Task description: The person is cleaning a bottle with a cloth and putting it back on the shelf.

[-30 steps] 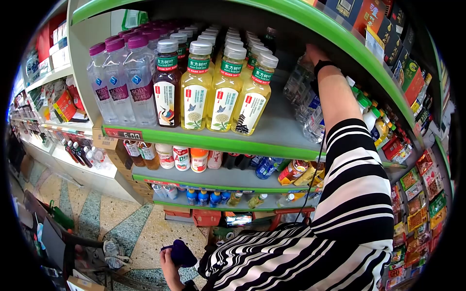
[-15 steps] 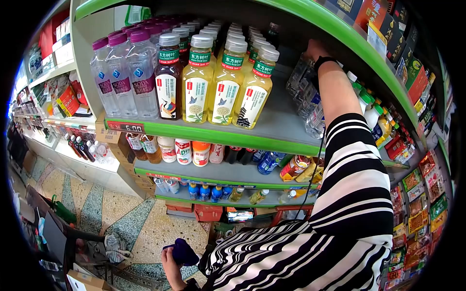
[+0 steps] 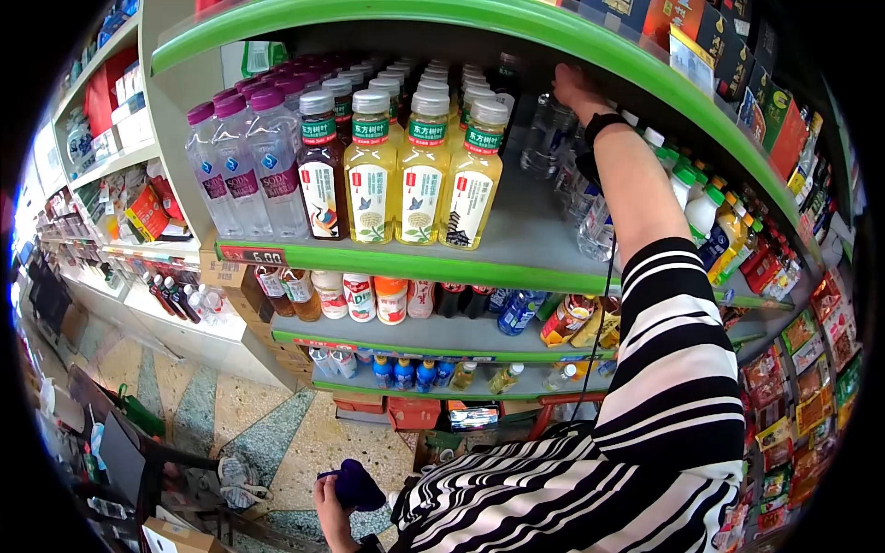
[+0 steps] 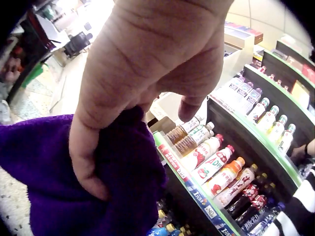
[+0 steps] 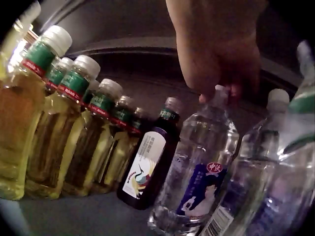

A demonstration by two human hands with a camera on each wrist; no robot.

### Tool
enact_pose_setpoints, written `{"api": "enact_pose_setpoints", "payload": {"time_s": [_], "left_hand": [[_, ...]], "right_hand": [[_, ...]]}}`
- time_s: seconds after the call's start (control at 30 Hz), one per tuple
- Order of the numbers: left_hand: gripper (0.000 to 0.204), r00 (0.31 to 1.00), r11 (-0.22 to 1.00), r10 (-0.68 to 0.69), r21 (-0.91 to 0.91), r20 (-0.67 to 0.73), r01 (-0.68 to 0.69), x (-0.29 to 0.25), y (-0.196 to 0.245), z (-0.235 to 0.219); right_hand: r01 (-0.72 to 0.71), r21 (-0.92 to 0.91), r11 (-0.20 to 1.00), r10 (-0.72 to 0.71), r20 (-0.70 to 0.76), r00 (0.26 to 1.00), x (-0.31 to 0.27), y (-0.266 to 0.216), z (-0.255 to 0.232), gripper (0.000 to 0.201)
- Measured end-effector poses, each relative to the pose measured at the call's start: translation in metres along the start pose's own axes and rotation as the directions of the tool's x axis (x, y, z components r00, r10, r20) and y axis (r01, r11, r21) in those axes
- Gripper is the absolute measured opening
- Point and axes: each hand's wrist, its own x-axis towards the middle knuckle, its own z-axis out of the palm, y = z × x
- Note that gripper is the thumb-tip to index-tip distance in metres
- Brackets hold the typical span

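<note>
Right hand: reached deep onto the upper shelf; fingertips closed about the top of 1 clear bottle, the cap mostly hidden by them. Black band at the wrist; black-and-white striped sleeve above the elbow.

Clear bottle: blue label, red emblem; located toward the back of the shelf. Whether its base bore on the shelf could not be told. To its left in the right wrist view, just beside it, stood 1 dark bottle with a bird on a white label; to its right, more clear bottles.

Left hand: held low, well apart from the shelves; gripped 1 purple cloth, at least 1 finger bent over the fabric, the others partly out of sight.

Upper shelf, front row, left to right: 3 purple-capped clear soda bottles; 1 dark tea bottle; 3 yellow tea bottles, white-capped, green-necked. Similar bottles stood in ranks behind. Far right, beyond the forearm: green-capped white bottles.

Shelf beneath: assorted drinks, including 1 orange-capped bottle.
</note>
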Motion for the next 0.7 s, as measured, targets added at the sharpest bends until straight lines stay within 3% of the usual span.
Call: {"api": "enact_pose_setpoints", "payload": {"time_s": [0.1, 0.2, 0.33, 0.37, 0.4, 0.43, 0.53, 0.6, 0.63, 0.67, 0.7], "left_hand": [[0.025, 1.000, 1.000, 0.020, 0.019, 0.011, -0.020, -0.003, 0.001, -0.002], [0.026, 0.998, 1.000, -0.008, -0.006, 0.068, 0.008, 0.000, 0.002, -0.006], [0.026, 0.982, 0.995, -0.099, 0.046, 0.163, 0.093, 0.012, 0.002, -0.018], [0.025, 0.958, 0.968, -0.239, -0.039, 0.156, 0.248, 0.014, 0.008, -0.022], [0.025, 0.969, 0.985, -0.173, 0.015, 0.176, 0.173, 0.016, -0.005, -0.030], [0.025, 0.974, 0.993, -0.105, 0.069, 0.201, 0.093, 0.020, -0.014, -0.034], [0.023, 0.947, 0.976, -0.213, 0.087, 0.242, 0.197, 0.028, -0.028, -0.050], [0.021, 0.923, 0.973, -0.231, 0.071, 0.307, 0.220, 0.038, -0.059, -0.062], [0.021, 0.915, 0.970, -0.229, -0.003, 0.332, 0.244, 0.035, -0.055, -0.060], [0.022, 0.926, 0.987, -0.153, 0.005, 0.345, 0.161, 0.033, -0.058, -0.060], [0.023, 0.915, 0.981, -0.185, 0.019, 0.360, 0.191, 0.030, -0.055, -0.061]], "right_hand": [[0.145, -0.036, 0.989, -0.140, 0.125, 0.982, -0.045, -0.021, -0.062, 0.030], [0.167, 0.021, 0.986, -0.167, 0.198, 0.966, -0.067, -0.044, -0.102, 0.030], [0.199, 0.087, 0.976, -0.208, 0.099, 0.973, -0.077, -0.028, -0.098, 0.037], [0.198, 0.109, 0.974, -0.210, 0.107, 0.972, -0.075, -0.016, -0.096, 0.039], [0.193, 0.132, 0.972, -0.209, 0.116, 0.971, -0.079, -0.010, -0.097, 0.042], [0.156, 0.139, 0.978, -0.168, 0.078, 0.983, -0.108, -0.026, -0.128, 0.048], [0.169, 0.164, 0.972, -0.181, 0.064, 0.981, -0.135, -0.019, -0.153, 0.056], [0.162, 0.189, 0.969, -0.160, -0.022, 0.987, -0.154, -0.018, -0.166, 0.062], [0.150, 0.154, 0.977, -0.154, 0.018, 0.988, -0.159, -0.015, -0.174, 0.066], [0.200, 0.152, 0.968, -0.187, -0.094, 0.978, -0.160, -0.002, -0.163, 0.069], [0.148, 0.128, 0.981, -0.134, -0.112, 0.985, -0.171, -0.004, -0.173, 0.068]]}}
